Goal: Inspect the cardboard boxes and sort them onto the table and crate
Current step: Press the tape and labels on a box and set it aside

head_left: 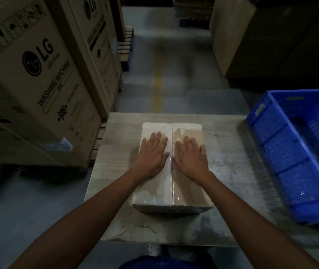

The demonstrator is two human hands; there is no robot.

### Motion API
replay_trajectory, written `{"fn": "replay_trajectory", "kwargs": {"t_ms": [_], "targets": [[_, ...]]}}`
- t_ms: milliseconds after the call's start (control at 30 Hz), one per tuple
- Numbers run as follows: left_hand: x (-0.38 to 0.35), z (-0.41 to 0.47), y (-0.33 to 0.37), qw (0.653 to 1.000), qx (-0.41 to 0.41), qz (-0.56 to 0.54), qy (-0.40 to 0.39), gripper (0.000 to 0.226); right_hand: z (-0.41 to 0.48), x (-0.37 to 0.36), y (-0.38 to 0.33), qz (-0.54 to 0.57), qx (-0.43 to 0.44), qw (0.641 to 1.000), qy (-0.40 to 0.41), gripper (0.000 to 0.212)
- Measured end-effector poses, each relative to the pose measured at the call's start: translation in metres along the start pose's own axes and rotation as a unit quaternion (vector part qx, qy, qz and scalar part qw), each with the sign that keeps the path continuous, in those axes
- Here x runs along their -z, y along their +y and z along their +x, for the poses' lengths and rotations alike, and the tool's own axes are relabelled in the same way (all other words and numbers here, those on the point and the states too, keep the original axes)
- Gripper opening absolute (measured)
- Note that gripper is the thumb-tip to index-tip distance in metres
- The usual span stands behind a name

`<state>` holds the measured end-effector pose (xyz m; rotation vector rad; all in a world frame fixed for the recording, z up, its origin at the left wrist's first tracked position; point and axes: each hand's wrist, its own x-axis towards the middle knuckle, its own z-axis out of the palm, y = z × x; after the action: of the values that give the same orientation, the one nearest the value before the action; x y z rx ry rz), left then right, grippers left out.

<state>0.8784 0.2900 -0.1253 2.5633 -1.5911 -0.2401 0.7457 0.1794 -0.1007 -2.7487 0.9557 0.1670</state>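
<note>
Tall washing-machine cartons [38,80] stand on the floor at left, just beside the table [232,171]. At table centre lies a taped cardboard box [188,189]; the left hand [152,154] and right hand [191,158] rest flat on its top, fingers straight, grasping nothing. A blue crate [298,152] sits at right, overlapping the table's edge.

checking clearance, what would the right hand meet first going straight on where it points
The right hand lies flat on the cardboard box; straight on comes its far edge, then table, apparently nothing else.
</note>
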Motion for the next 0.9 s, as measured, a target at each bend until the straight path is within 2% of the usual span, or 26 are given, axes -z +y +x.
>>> {"fn": "replay_trajectory", "kwargs": {"t_ms": [233,367,467,533,633,733,800,900], "targets": [[-0.006,0.008,-0.009,1.0,0.004,0.014,-0.001,0.065,0.0,-0.012,0.005,-0.011,0.013,1.0,0.024,0.064],[0.014,0.031,-0.006,0.999,-0.014,0.032,0.025,0.067,0.018,0.011,0.004,-0.027,0.021,0.998,0.046,0.053],[0.011,0.043,-0.012,1.0,0.008,-0.005,-0.005,0.071,0.037,0.02,0.006,-0.016,-0.014,1.0,0.005,0.069],[-0.001,0.042,-0.016,1.0,0.015,-0.002,-0.009,0.072,0.04,0.008,0.005,-0.07,0.0,0.998,0.003,0.077],[-0.003,0.047,-0.022,1.0,0.01,-0.001,-0.006,0.073,0.044,0.006,0.016,-0.12,0.037,0.992,0.028,0.079],[0.005,0.05,-0.031,1.0,0.005,0.009,0.019,0.073,0.051,0.014,0.029,-0.084,0.043,0.995,0.018,0.075],[0.005,0.047,-0.03,0.997,0.057,-0.014,0.054,0.072,0.044,0.005,0.028,-0.01,0.0,0.999,0.033,0.077],[0.004,0.047,-0.027,0.965,0.203,-0.151,0.074,0.077,0.033,-0.01,0.019,0.059,-0.093,0.99,0.089,0.096]]}}
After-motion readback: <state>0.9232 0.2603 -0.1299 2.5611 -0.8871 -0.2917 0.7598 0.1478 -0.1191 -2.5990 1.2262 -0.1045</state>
